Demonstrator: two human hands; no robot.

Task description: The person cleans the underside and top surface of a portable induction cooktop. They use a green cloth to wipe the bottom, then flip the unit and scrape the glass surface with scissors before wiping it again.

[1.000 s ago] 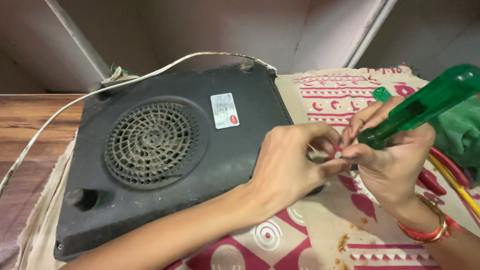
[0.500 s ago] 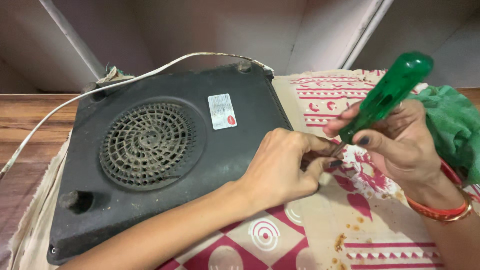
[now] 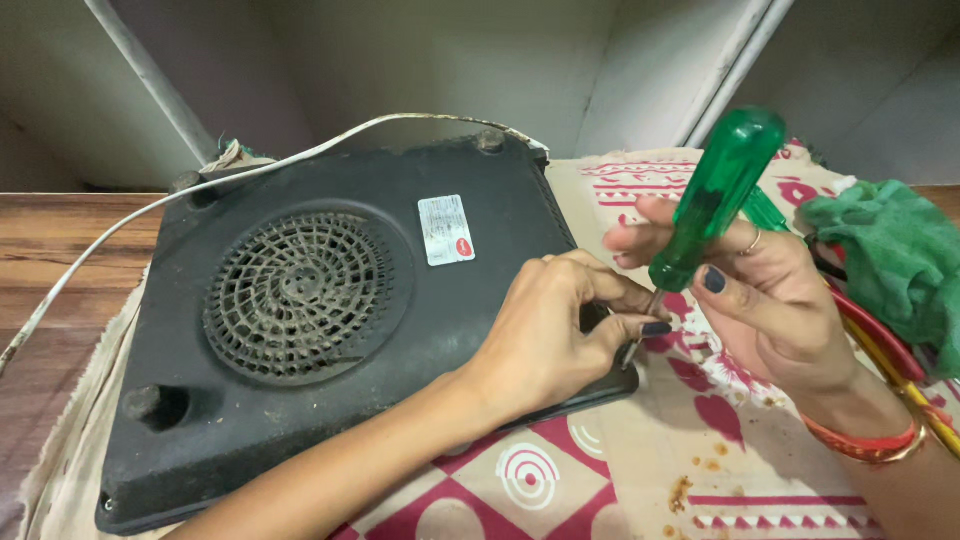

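Observation:
A black induction cooker (image 3: 330, 330) lies upside down on a patterned cloth (image 3: 700, 440), its round fan grille (image 3: 300, 295) and a white sticker (image 3: 445, 230) facing up. My right hand (image 3: 760, 300) grips a screwdriver with a green translucent handle (image 3: 715, 195), held nearly upright. Its metal tip (image 3: 632, 350) points down at the cooker's near right corner. My left hand (image 3: 555, 335) rests on that corner, fingertips pinched around the tip; whatever lies under the fingers is hidden.
A white power cord (image 3: 200, 190) runs from the cooker's back edge off to the left over a wooden table (image 3: 60, 230). A green cloth (image 3: 890, 260) and red and yellow tool handles (image 3: 880, 340) lie at the right. A wall stands behind.
The screwdriver has swung from a low slant to nearly upright. My right hand has moved in toward the corner, and my left hand stays pinched there.

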